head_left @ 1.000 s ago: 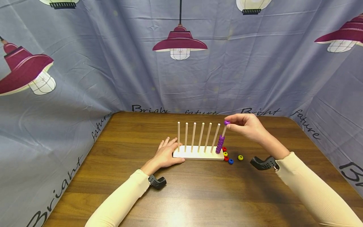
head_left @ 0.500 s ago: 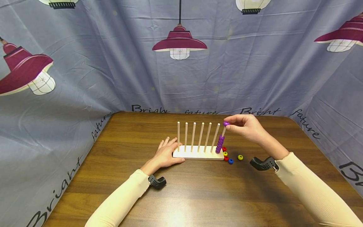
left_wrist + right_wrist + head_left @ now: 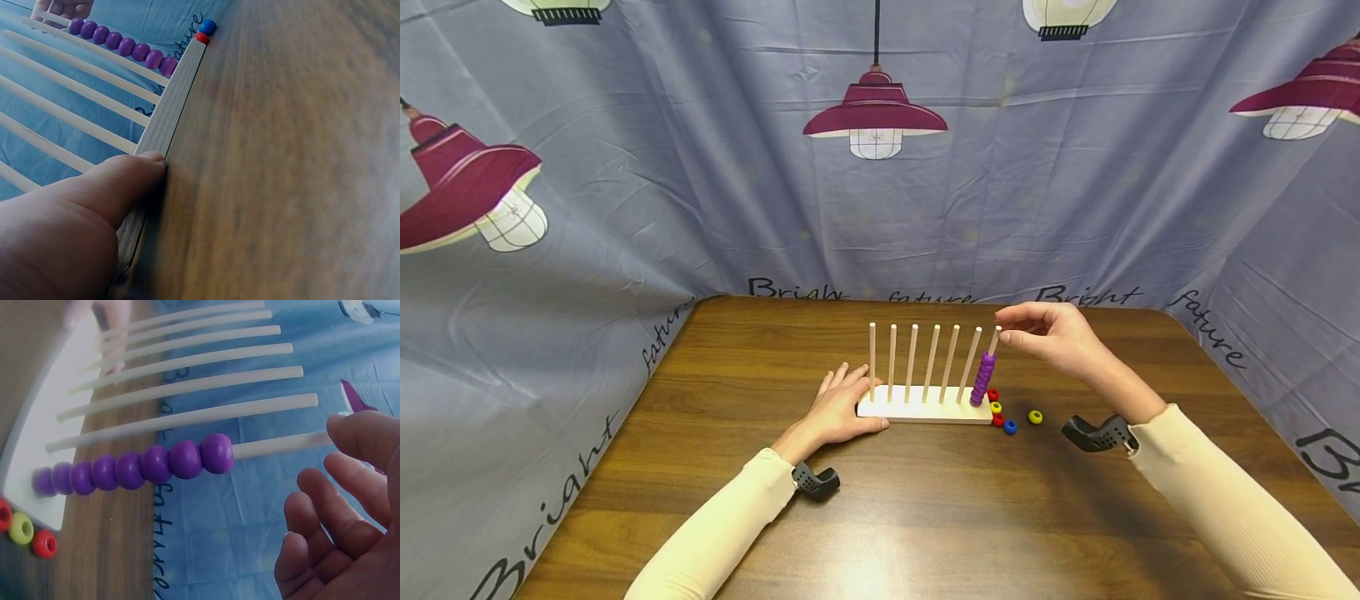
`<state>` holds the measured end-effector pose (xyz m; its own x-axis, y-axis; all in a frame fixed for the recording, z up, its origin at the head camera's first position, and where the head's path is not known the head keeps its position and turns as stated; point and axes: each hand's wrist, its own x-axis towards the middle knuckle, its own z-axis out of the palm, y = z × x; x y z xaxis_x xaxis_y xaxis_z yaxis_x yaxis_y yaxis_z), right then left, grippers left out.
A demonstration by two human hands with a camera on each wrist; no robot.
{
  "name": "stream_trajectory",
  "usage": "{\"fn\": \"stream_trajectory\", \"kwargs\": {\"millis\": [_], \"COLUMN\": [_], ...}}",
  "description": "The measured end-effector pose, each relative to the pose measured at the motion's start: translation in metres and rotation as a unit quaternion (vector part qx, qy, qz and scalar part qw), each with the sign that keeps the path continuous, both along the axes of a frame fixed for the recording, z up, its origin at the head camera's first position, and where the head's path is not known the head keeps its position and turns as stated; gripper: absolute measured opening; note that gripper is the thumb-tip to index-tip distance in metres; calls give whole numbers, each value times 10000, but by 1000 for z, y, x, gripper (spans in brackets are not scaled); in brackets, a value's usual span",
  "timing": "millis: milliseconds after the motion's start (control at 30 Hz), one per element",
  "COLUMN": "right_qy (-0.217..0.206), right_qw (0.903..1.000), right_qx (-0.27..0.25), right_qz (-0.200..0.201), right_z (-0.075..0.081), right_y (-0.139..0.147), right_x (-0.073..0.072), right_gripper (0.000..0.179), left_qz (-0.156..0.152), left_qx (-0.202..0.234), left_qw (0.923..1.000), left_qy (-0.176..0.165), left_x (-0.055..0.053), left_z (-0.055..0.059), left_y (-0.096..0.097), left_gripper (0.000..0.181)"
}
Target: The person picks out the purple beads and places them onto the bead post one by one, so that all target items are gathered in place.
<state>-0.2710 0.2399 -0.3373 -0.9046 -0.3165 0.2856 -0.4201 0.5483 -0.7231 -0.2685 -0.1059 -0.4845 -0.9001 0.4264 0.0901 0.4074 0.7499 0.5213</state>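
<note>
A pale wooden peg rack (image 3: 925, 407) stands on the table, several upright pegs rising from its base. Purple beads (image 3: 982, 379) are stacked on its rightmost peg; the top of that peg shows bare. My right hand (image 3: 1047, 335) is at this peg's tip, thumb and fingers apart and nothing between them. In the right wrist view the thumb (image 3: 362, 437) overlaps the peg end, above the loosely bent fingers. My left hand (image 3: 838, 408) rests at the rack's left end with spread, fairly straight fingers. Its thumb (image 3: 125, 181) presses along the front edge of the base.
Beside the rack's right end lie red beads (image 3: 998, 419), a yellow bead (image 3: 996, 407) and a blue bead (image 3: 1011, 427). Another yellow bead (image 3: 1036, 417) sits farther right. A patterned grey-blue curtain (image 3: 880, 217) hangs around the wooden table (image 3: 925, 517).
The purple bead that my right hand held at the peg's tip has slid down onto the stack, and the fingers have let go. My left hand has not moved.
</note>
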Motion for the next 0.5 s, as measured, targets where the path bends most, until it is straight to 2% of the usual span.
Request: {"fn": "stream_trajectory", "kwargs": {"millis": [200,500], "right_qy": [-12,-75], "right_qw": [10000,9998], "right_qx": [31,76], "right_qz": [-1,-157], "right_z": [0,-8], "right_y": [0,11], "right_x": [2,4], "right_gripper": [29,28], "left_qz": [-2,-19], "left_qx": [-10,-21], "left_qw": [10000,9999], "left_qy": [-4,-158], "left_x": [-2,2], "left_z": [-2,1], "left_y": [-1,-2], "left_gripper": [68,71]}}
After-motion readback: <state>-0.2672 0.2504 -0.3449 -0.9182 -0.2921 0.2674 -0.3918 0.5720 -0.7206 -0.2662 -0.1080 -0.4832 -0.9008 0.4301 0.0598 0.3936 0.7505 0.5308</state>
